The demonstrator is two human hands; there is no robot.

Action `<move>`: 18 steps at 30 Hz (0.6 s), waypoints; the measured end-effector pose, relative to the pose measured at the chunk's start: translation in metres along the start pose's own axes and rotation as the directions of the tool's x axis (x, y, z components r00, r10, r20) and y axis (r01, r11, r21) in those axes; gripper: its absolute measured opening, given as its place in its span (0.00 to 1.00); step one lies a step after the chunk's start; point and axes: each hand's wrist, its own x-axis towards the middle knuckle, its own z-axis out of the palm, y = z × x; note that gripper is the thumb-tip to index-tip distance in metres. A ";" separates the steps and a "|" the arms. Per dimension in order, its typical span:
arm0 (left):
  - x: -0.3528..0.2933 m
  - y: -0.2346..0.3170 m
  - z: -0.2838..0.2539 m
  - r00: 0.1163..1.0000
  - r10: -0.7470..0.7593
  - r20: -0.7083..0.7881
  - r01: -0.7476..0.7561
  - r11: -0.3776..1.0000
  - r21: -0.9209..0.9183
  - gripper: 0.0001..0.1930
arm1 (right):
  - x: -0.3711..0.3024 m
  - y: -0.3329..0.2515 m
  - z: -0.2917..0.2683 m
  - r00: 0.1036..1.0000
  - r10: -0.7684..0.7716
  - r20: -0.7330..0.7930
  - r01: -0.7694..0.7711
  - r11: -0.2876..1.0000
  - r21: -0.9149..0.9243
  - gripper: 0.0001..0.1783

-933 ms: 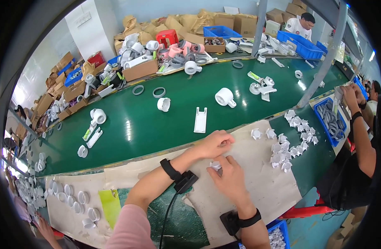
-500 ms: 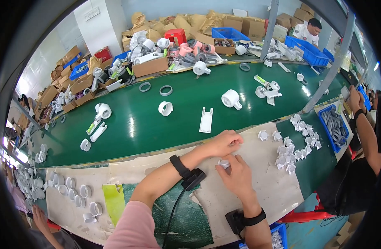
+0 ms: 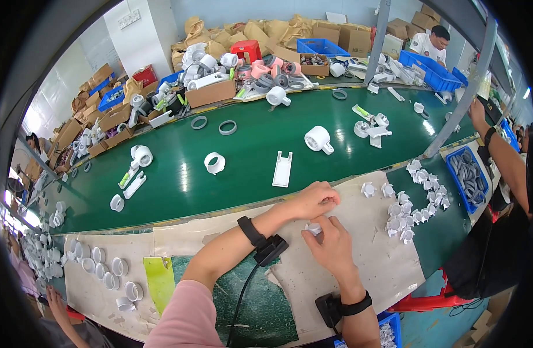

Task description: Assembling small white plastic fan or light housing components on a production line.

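Note:
My right hand (image 3: 331, 245) pinches a small white plastic part (image 3: 314, 228) between thumb and fingers, above the beige sheet on the bench. Just beyond it lies my left hand (image 3: 315, 200), near the bench's far edge, with its fingers curled in; whatever they hold, if anything, is hidden. To the right of my hands, several white pronged caps (image 3: 396, 216) are grouped on the sheet and the green surface. Short white rings (image 3: 111, 281) stand at the bench's left end.
A green conveyor belt (image 3: 179, 168) beyond the bench carries a white fan-head housing (image 3: 318, 140), a white handle shell (image 3: 282, 169) and grey rings. At right are a blue tray of grey rings (image 3: 480, 197), a grey metal post (image 3: 461, 110) and a co-worker's arm (image 3: 507, 165).
Parts on the belt have shifted left, the loose white ring farthest. At right, the co-worker's hand has moved farther away over the belt's side. My own hands look unmoved.

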 end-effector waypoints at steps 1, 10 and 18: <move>0.000 0.000 0.000 1.000 0.000 0.000 0.000 1.000 -0.001 0.07 | 0.000 0.001 0.000 1.000 0.001 0.000 -0.001 1.000 -0.001 0.15; 0.001 -0.002 0.000 1.000 0.018 -0.001 -0.018 1.000 0.002 0.04 | 0.000 0.003 0.002 1.000 -0.015 -0.007 0.015 1.000 0.000 0.16; 0.000 -0.002 0.000 1.000 0.014 -0.007 -0.014 0.999 0.029 0.05 | 0.001 0.003 0.002 0.997 -0.063 -0.045 0.061 0.997 -0.040 0.14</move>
